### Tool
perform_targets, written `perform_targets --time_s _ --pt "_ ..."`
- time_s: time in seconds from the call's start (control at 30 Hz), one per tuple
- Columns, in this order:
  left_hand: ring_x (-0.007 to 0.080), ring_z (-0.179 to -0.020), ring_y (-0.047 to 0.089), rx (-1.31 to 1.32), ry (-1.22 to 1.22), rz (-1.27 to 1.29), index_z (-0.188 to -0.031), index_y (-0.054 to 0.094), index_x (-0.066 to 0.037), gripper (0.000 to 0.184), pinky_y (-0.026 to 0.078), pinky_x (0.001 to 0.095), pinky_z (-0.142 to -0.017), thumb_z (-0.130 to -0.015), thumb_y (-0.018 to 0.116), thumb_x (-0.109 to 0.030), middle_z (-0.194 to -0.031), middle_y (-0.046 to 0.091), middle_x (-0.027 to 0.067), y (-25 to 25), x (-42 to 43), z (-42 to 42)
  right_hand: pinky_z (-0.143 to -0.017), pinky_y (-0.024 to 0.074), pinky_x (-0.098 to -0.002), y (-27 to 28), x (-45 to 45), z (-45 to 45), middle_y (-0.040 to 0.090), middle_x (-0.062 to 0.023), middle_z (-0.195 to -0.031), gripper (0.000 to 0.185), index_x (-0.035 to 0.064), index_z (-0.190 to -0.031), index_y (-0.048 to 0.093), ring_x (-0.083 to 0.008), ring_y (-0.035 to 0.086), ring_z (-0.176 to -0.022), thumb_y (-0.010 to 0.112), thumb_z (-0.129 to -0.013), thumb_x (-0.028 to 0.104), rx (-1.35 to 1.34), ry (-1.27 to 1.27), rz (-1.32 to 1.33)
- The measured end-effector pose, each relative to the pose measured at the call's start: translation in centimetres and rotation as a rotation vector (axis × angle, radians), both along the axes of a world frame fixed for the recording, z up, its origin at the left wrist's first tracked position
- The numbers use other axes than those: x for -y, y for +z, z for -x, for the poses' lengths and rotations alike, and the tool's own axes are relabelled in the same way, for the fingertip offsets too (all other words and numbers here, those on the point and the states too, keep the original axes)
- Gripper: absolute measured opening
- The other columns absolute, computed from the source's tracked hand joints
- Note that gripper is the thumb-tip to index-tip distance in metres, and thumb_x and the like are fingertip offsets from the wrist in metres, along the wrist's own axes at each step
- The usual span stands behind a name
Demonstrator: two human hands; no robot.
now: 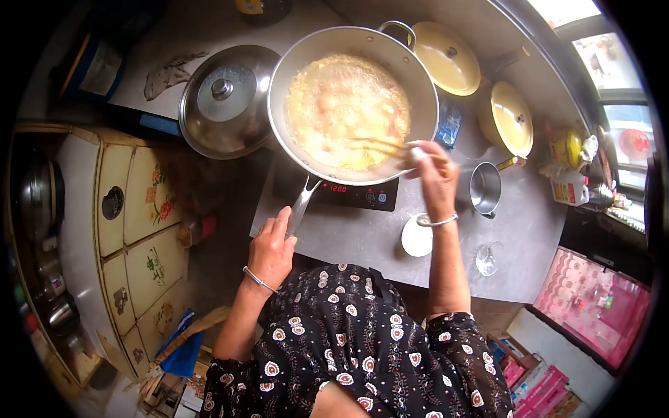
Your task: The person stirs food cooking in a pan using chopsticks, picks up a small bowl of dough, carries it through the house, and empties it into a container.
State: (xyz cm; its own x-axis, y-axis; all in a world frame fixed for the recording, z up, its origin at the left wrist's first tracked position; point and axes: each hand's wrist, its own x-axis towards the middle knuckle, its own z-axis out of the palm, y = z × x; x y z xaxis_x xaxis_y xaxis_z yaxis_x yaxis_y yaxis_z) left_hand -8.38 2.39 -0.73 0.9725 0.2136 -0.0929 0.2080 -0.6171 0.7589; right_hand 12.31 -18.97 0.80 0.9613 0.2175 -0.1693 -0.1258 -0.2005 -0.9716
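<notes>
1. Our left hand (272, 247) is clamped on the handle (302, 206) of the big pan (422, 101), below the rim. We wear a bangle (260, 280) on that wrist.
2. Our right hand (433, 171) is closed around some wooden sticks (382, 145), blurred, whose far ends reach into the food over the right part of the pan. We have a second bangle (437, 221) on this wrist.
3. At far left we see a cabinet (151, 198) with flowers on its pale doors.
4. Next comes a lid (224, 108), steel-rimmed with a glass middle and a knob on top. It lies just beside the pan's left side; we cannot tell whether they touch.
5. At the centre we have the pan on the cooker (355, 196), whose front panel shows red digits reading 1200. Pale, frothy food (345, 104) covers the pan's bottom, and a loop grip stands out from the far rim.
6. To the right, on the grey worktop (526, 240), we see a white bowl (416, 238) just beside our right wrist. Farther back are a yellow lid (446, 58), near the loop grip, and a blue packet (450, 124).
7. Beyond our right hand we find a steel mug (486, 187), with a clear glass (489, 259) nearer to us and another yellow lid (511, 118) farther back.
8. At far right we see a white jug (570, 189) near the window (620, 76), and a pink curtain (592, 299).
</notes>
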Motion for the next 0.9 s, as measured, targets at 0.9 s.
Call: perform_targets --time_s 0.9 --pt "0.0383 -0.088 0.056 0.006 0.005 0.032 -0.122 0.045 0.003 0.051 0.047 0.0397 -0.077 -0.073 0.058 0.001 -0.100 0.056 0.0226 -0.3 0.0 0.1 -0.062 0.0533 -0.0245 -2.3 0.6 -5.6 0.064 -0.0073 -0.084 0.017 0.0015 -0.100 0.063 -0.0154 0.065 -0.072 0.052 -0.088 0.008 0.146 -0.200 -0.097"
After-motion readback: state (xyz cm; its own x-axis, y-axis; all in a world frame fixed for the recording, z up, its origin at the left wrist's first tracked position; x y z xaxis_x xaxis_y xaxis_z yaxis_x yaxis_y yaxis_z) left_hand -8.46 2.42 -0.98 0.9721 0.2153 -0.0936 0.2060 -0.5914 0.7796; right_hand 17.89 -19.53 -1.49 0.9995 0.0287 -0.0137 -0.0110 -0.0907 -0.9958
